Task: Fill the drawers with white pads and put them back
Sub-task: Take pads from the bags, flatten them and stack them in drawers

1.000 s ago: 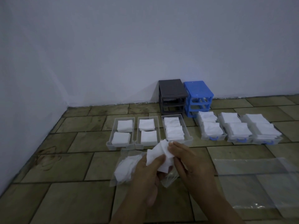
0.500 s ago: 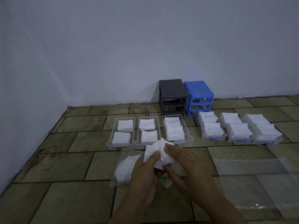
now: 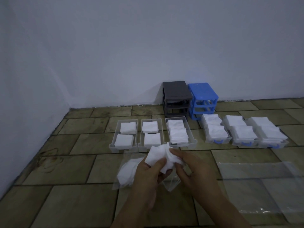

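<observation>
2 hands, white pads (image 3: 158, 155) lifted higher

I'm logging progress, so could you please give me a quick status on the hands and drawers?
Left hand and right hand both gripping a bunch of white pads. Six drawers on floor, all holding pads, none back in racks. Nothing blocking.

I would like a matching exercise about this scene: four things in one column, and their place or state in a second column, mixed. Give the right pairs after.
Things:
1. grey rack
2. blue rack
3. bunch of white pads
4. leftmost drawer

Places or states:
A. held between both hands
B. on the floor, two low stacks of pads inside
C. by the wall, right of the other rack
D. by the wall, behind the third drawer from the left

Pairs: 1-D, 2-C, 3-A, 4-B
</observation>
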